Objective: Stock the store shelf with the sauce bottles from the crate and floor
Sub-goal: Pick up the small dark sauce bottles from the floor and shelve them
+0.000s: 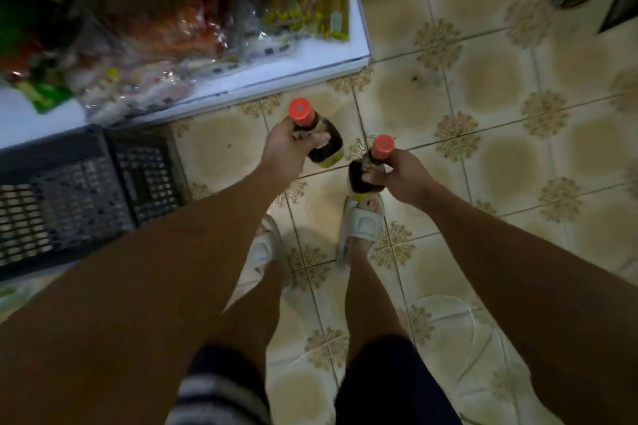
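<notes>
Two bottles [326,145], necks behind hands [283,152].

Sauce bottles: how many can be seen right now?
2. One sauce bottle is held by the neck in the left hand, the other bottle in the right hand, both over the tiled floor. The dark crate shows none, though part is out of frame.

The patterned tile floor [483,86] carries a dark plastic crate [69,197] at its left edge, just beside a white shelf [359,45] heaped with plastic-wrapped packets [165,45], and the person's two sandalled feet [359,224].
</notes>
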